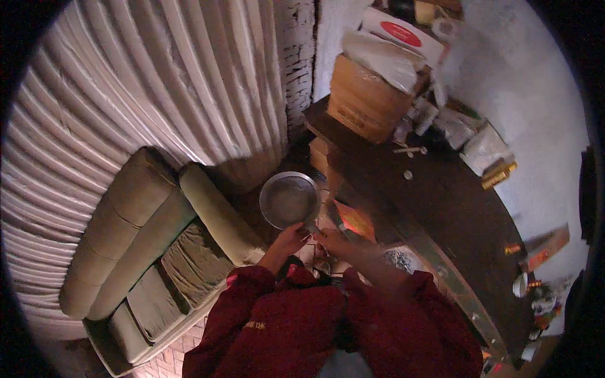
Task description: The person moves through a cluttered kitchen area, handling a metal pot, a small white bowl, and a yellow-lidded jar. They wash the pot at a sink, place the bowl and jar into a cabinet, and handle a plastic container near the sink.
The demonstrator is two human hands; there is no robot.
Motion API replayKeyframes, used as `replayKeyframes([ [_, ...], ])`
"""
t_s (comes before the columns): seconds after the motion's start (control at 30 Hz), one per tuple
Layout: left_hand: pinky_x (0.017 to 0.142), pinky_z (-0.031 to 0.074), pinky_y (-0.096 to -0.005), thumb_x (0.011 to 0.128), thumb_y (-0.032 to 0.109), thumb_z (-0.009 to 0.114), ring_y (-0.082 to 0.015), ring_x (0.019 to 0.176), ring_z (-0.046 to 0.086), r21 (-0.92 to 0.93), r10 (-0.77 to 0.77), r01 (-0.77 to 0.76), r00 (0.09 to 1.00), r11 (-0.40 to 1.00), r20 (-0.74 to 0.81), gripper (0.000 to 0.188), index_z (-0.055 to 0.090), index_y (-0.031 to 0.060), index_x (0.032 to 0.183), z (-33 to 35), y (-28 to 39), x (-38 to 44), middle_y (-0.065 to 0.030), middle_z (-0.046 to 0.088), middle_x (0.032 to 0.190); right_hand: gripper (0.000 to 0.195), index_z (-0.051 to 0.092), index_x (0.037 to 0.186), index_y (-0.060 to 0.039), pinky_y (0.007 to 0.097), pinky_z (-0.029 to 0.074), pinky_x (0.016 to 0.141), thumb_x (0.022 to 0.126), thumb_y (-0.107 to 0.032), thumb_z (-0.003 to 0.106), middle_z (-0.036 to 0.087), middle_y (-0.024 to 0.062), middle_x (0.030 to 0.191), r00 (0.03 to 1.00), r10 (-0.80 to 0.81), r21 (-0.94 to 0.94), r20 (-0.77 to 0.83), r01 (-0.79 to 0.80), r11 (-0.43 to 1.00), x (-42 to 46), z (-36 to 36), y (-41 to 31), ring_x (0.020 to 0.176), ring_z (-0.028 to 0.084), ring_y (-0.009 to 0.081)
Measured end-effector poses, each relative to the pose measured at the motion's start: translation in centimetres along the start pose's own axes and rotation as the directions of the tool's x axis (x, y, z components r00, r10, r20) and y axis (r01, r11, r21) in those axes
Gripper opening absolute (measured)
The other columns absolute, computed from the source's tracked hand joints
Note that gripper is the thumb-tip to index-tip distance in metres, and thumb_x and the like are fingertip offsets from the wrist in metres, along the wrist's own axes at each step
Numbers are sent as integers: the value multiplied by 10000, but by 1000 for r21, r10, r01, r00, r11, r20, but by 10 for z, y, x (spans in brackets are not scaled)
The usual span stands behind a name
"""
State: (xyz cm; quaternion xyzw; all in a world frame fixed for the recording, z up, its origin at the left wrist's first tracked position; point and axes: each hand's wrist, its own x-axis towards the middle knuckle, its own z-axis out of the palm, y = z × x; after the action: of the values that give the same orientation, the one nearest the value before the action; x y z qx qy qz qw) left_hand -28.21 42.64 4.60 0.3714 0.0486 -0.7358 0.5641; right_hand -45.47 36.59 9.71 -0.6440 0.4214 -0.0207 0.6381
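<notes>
A round metal pan, grey inside with a shiny rim, is held out in front of me, its open side facing up. My left hand grips it at the near edge, by the base of its handle. Close beside it, my right hand is closed around the handle, most of which the fingers hide. The pan's contents, if any, are too dim to tell. Red sleeves cover both my forearms in part.
A green-brown sofa stands at the left before a pleated curtain. To the right runs a dark table bearing a cardboard box, plastic bags and small items. Another cardboard box and an orange-red packet lie lower, beside the table.
</notes>
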Motion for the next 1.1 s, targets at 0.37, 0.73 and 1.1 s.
replayKeyframes([
  [0.37,806,451,-350,901,273,548,-237,932,508,18,-265,265,954,964,141,274,518,71,1084,-55,151,198,-98,549,1016,255,541,951,-27,316,397,438,910,-278,519,519,61,611,977,91,141,-193,-64,988,205,-35,-31,490,501,153],
  [0.73,715,518,-395,851,305,611,-252,823,606,909,-552,-408,779,-85,298,351,554,58,1092,-41,400,293,-133,610,1011,404,568,1119,-37,356,469,629,921,-379,486,621,122,839,843,107,170,-527,-19,985,410,-15,-40,658,577,222],
  [1.1,867,435,-457,801,281,615,-380,1019,526,928,336,-257,878,-270,341,357,576,61,1080,67,485,411,-192,561,1067,301,592,824,-88,332,405,423,907,-373,542,560,37,624,697,373,606,-613,111,788,508,-56,-93,482,518,139],
])
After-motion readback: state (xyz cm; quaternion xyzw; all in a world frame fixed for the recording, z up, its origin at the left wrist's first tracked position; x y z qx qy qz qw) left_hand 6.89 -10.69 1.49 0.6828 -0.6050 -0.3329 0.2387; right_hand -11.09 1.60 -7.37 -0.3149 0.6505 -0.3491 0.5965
